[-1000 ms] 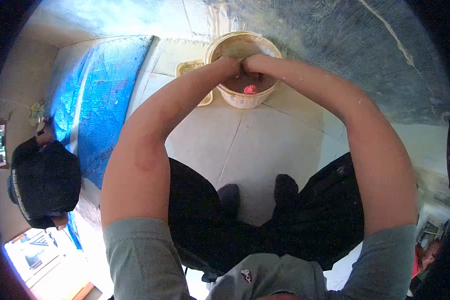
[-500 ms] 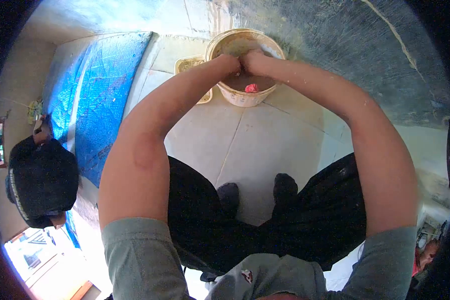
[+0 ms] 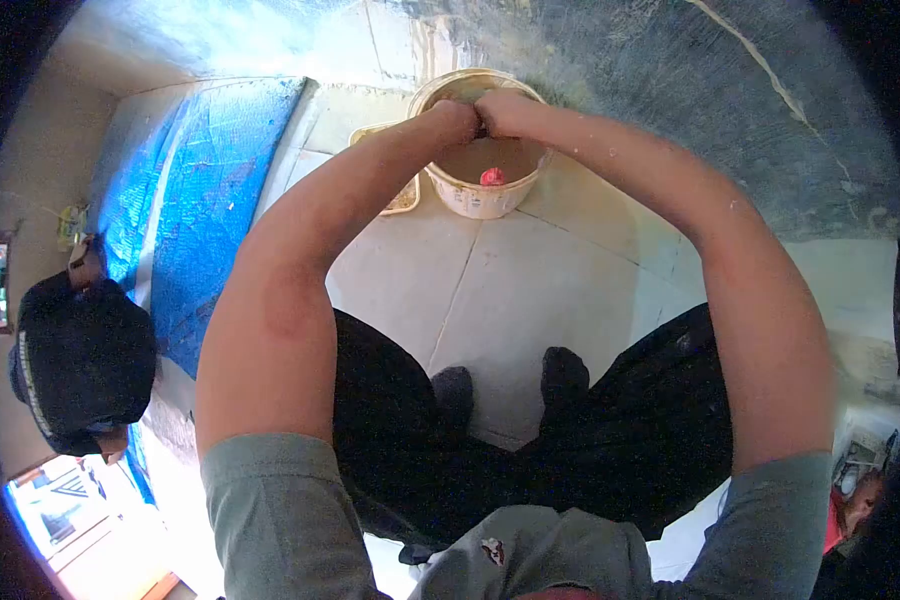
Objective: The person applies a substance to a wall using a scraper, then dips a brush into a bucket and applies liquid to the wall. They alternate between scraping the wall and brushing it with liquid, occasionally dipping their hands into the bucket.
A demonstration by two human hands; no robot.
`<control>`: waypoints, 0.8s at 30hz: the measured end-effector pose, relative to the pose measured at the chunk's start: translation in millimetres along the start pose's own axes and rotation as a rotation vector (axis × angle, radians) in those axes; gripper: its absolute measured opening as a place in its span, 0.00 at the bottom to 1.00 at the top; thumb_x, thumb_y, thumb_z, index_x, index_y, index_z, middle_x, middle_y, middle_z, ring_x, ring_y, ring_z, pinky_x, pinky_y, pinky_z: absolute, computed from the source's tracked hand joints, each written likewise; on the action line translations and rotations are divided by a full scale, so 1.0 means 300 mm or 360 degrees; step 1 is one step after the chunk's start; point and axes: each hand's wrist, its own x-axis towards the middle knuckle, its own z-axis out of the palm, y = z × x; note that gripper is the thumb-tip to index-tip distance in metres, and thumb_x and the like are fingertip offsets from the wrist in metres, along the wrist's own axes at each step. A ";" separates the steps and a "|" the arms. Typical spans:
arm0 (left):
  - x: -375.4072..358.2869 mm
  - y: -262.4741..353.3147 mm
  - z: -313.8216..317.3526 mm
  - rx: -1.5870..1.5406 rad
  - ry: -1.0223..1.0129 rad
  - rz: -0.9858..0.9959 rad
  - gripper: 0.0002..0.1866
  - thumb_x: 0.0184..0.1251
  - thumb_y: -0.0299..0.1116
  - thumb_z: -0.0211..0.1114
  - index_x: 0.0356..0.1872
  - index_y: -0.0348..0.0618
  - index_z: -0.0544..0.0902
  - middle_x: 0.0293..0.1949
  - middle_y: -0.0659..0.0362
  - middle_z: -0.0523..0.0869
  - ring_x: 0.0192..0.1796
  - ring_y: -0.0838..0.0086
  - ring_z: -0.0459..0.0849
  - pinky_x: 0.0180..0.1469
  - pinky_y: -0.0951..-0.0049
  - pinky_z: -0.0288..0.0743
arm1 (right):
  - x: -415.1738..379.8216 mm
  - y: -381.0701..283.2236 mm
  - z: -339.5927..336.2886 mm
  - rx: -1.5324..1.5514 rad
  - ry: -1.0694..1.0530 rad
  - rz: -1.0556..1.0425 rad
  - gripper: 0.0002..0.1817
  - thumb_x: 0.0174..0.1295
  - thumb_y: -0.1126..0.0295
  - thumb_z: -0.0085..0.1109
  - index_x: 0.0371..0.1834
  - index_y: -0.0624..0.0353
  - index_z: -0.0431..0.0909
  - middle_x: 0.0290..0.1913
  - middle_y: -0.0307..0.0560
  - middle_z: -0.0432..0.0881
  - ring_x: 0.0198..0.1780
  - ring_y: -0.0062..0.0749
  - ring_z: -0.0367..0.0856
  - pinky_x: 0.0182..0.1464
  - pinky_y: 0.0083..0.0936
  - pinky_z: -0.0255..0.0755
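Observation:
Both my hands meet over a pale plastic bucket (image 3: 477,203) that stands by the wall and holds murky brownish water (image 3: 500,155). My left hand (image 3: 458,121) is closed, knuckles up, at the left of the opening. Against it presses my right hand (image 3: 502,112), also closed. A small dark bit shows between them, but whatever they grip is hidden. The red end of an object (image 3: 492,177) leans at the bucket's near rim; the rest of it is under the water. Partly behind my left forearm lies a cream tray (image 3: 404,203) with dried residue.
A dark grey, smeared wall (image 3: 660,90) rises behind the bucket. Blue sheeting (image 3: 220,170) covers the left side. Another person in black (image 3: 85,360) is at the far left; part of a person (image 3: 855,505) shows at the lower right. Pale tiles (image 3: 530,270) lie before my feet.
My hands have come up slightly out of the bucket and closer together, so more water shows beneath them. The view has shifted a little.

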 end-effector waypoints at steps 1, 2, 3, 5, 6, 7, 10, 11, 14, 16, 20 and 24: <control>-0.008 0.009 -0.017 -0.0036 0.0000 -0.0112 0.17 0.62 0.43 0.58 0.48 0.49 0.82 0.48 0.50 0.84 0.50 0.58 0.84 0.49 0.57 0.78 | -0.029 -0.017 -0.044 -0.0002 0.0006 0.0003 0.13 0.46 0.65 0.59 0.33 0.56 0.85 0.35 0.55 0.85 0.36 0.52 0.85 0.41 0.44 0.79; -0.020 0.013 -0.033 -0.0030 0.0006 -0.0112 0.17 0.62 0.43 0.58 0.48 0.49 0.82 0.48 0.50 0.84 0.50 0.58 0.84 0.49 0.57 0.78 | -0.062 -0.027 -0.092 0.0129 -0.0102 0.0056 0.13 0.46 0.65 0.59 0.33 0.57 0.85 0.34 0.55 0.85 0.36 0.53 0.84 0.40 0.44 0.78; -0.015 0.006 -0.031 -0.0019 0.0034 -0.0080 0.17 0.61 0.43 0.59 0.48 0.48 0.82 0.48 0.50 0.84 0.50 0.58 0.84 0.49 0.57 0.78 | -0.070 -0.025 -0.104 0.0193 -0.0155 0.0083 0.13 0.45 0.66 0.59 0.34 0.57 0.85 0.34 0.56 0.85 0.36 0.53 0.84 0.40 0.44 0.78; -0.011 -0.009 -0.020 -0.0003 0.0066 -0.0046 0.17 0.61 0.43 0.59 0.47 0.48 0.82 0.48 0.50 0.84 0.49 0.57 0.84 0.49 0.57 0.78 | -0.087 -0.028 -0.122 0.0238 -0.0161 0.0036 0.12 0.45 0.67 0.60 0.33 0.57 0.84 0.34 0.56 0.85 0.36 0.54 0.84 0.39 0.44 0.78; 0.024 -0.035 0.025 -0.0009 0.0126 0.0027 0.17 0.62 0.44 0.59 0.48 0.48 0.82 0.48 0.50 0.84 0.48 0.57 0.84 0.47 0.55 0.79 | -0.083 -0.020 -0.112 0.0218 -0.0113 -0.0038 0.12 0.44 0.68 0.60 0.33 0.58 0.84 0.34 0.56 0.84 0.37 0.54 0.84 0.39 0.44 0.78; 0.020 -0.033 0.019 -0.0017 0.0186 0.0101 0.18 0.64 0.45 0.58 0.49 0.48 0.81 0.47 0.50 0.84 0.47 0.56 0.85 0.46 0.53 0.79 | -0.064 0.000 -0.077 0.0213 -0.0106 -0.0031 0.12 0.44 0.68 0.60 0.33 0.58 0.84 0.34 0.56 0.84 0.37 0.54 0.84 0.39 0.44 0.78; -0.059 0.030 -0.045 -0.0525 0.0142 -0.0312 0.12 0.58 0.37 0.61 0.41 0.48 0.85 0.44 0.49 0.86 0.45 0.57 0.86 0.43 0.57 0.80 | -0.055 0.018 -0.048 0.0187 0.0104 -0.0180 0.14 0.43 0.68 0.61 0.34 0.59 0.83 0.34 0.56 0.84 0.37 0.54 0.83 0.39 0.44 0.78; -0.084 0.047 -0.062 -0.0694 0.0136 -0.0451 0.10 0.57 0.34 0.61 0.38 0.48 0.86 0.43 0.49 0.86 0.44 0.57 0.86 0.42 0.59 0.80 | -0.079 0.000 -0.066 0.0246 0.0090 -0.0152 0.14 0.41 0.71 0.61 0.34 0.63 0.81 0.32 0.59 0.84 0.36 0.54 0.84 0.37 0.43 0.77; -0.111 0.036 -0.106 -0.0847 0.0114 -0.0351 0.13 0.58 0.36 0.62 0.44 0.48 0.84 0.41 0.46 0.86 0.40 0.56 0.87 0.40 0.57 0.81 | -0.105 -0.031 -0.070 0.0337 0.0161 -0.0063 0.16 0.39 0.74 0.61 0.35 0.67 0.77 0.32 0.63 0.83 0.36 0.54 0.83 0.36 0.44 0.77; -0.111 0.030 -0.101 -0.1130 -0.0042 -0.0368 0.17 0.60 0.37 0.62 0.50 0.47 0.80 0.40 0.47 0.86 0.39 0.55 0.87 0.39 0.54 0.82 | -0.098 -0.032 -0.061 0.0349 0.0255 -0.0014 0.18 0.39 0.73 0.61 0.36 0.67 0.77 0.33 0.63 0.82 0.38 0.53 0.83 0.37 0.45 0.77; 0.060 -0.082 0.068 -0.0914 -0.0051 -0.0119 0.18 0.58 0.34 0.64 0.51 0.44 0.79 0.37 0.45 0.85 0.37 0.55 0.87 0.33 0.55 0.83 | -0.118 -0.035 -0.106 0.0274 0.0132 -0.0014 0.16 0.40 0.66 0.64 0.35 0.58 0.80 0.34 0.56 0.84 0.38 0.53 0.83 0.39 0.44 0.76; 0.076 -0.093 -0.035 -0.1208 -0.0348 -0.0311 0.17 0.50 0.30 0.71 0.44 0.40 0.83 0.37 0.46 0.86 0.40 0.59 0.87 0.34 0.54 0.82 | -0.097 0.002 -0.117 0.0054 0.0368 -0.0195 0.12 0.44 0.64 0.64 0.34 0.52 0.82 0.31 0.53 0.84 0.37 0.53 0.83 0.37 0.44 0.76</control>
